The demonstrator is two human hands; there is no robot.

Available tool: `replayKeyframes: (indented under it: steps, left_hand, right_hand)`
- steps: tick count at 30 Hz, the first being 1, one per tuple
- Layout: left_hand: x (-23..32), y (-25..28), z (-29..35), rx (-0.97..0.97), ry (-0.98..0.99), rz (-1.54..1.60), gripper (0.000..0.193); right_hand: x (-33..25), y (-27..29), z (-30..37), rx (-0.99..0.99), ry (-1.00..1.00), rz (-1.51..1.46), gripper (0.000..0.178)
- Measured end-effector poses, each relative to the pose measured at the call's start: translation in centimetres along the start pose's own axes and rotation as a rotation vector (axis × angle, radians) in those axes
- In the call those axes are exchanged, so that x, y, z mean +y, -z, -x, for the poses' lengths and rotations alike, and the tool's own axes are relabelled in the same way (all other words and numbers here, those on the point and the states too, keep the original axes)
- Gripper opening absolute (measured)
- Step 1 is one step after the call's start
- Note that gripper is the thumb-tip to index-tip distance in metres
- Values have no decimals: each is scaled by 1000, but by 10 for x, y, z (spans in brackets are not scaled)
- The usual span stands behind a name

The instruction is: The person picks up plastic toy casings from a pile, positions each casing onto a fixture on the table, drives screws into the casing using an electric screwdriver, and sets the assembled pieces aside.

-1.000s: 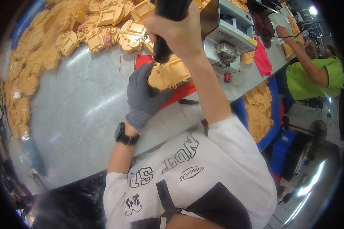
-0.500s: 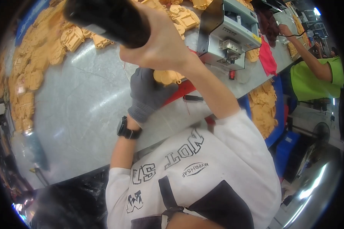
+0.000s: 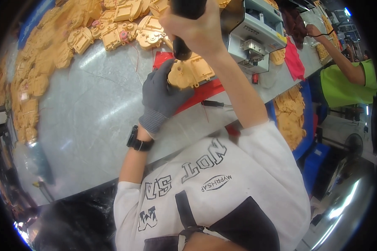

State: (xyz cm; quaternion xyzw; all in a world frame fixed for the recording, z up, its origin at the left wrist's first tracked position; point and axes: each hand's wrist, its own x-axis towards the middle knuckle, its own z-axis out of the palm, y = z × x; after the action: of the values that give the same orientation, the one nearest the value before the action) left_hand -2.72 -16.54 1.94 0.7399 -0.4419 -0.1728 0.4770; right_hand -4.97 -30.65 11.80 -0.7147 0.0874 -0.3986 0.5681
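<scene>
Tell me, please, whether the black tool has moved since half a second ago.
Yes: judged against the grey machine, the black tool in the right hand has moved rightward, toward it.

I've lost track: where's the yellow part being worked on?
Head view, upper middle: the yellow part is in the gloved left hand, just below the black tool.

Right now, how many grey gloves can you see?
1: the grey glove on the left hand, which holds a beige housing; the right hand, gripping a black tool, is bare. Others may be hidden.
</scene>
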Motion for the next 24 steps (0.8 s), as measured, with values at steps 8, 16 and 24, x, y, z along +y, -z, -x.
replayKeyframes:
  steps: [8, 16, 24]
  left_hand:
    - [11, -2, -17, -49, 308, 95, 56]
    - [46, 48, 32, 359, -283, 251, 53]
    - [57, 79, 56, 351, -549, -109, 48]
  right_hand:
    - [4, 27, 10, 245, -101, -319, 14]
    - [-112, 139, 84, 221, 329, -759, 29]
    - [-73, 104, 108, 525, 195, -439, 35]
